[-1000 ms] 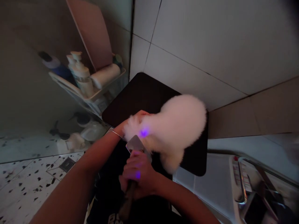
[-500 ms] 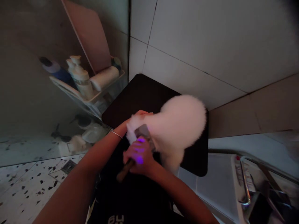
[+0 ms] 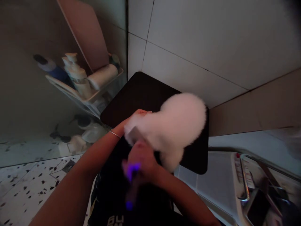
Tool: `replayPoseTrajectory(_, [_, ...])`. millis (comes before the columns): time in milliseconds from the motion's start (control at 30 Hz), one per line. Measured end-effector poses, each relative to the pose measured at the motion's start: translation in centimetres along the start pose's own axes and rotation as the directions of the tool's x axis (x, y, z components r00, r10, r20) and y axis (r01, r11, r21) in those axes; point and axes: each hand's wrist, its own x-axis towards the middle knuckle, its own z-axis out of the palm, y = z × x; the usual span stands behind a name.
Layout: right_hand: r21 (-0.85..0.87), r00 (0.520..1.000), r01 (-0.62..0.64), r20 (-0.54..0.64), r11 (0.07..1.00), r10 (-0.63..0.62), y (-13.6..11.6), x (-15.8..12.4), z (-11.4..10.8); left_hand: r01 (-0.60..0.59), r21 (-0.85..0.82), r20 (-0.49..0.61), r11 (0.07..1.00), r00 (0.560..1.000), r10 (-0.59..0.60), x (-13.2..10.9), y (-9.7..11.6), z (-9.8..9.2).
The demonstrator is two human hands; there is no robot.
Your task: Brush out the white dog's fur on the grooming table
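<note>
A fluffy white dog [image 3: 181, 122] stands on a black tabletop [image 3: 141, 91]; its face does not show. My left hand [image 3: 141, 112] is closed around the far side of its near-left end, its fingers partly hidden by fur. In my right hand [image 3: 142, 160], blurred by motion, is a slicker brush [image 3: 135, 134] with a flat grey head. My right fingers are wrapped round its handle, which points down toward my dark apron. The brush head lies against the fur close to my left wrist.
A wall basket [image 3: 87, 100] on the left holds pump bottles [image 3: 77, 75], a white roll [image 3: 103, 77] and a pink board [image 3: 87, 34]. Tiled wall [image 3: 188, 40] borders the table's far side. A grey-lidded container [image 3: 216, 179] and a metal tube frame [image 3: 245, 179] stand at right.
The brush head has moved slightly left and down across the fur, and its handle has swung down. My left hand keeps its place on the dog. The view has shifted slightly.
</note>
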Motion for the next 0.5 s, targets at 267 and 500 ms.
replayPoseTrajectory(267, [0.291,0.907,0.356,0.120,0.888,-0.403,-2.6,-0.6,0.2,-0.043,-0.084,0.021,0.996,0.999,0.045,-1.8,0.1,-0.3])
replayPoseTrajectory(500, [-0.179,0.951,-0.048,-0.308,0.983,-0.009,1.5,-1.7,1.4,0.007,0.000,-0.010,1.000,1.000,-0.007,1.8,-0.1,-0.5])
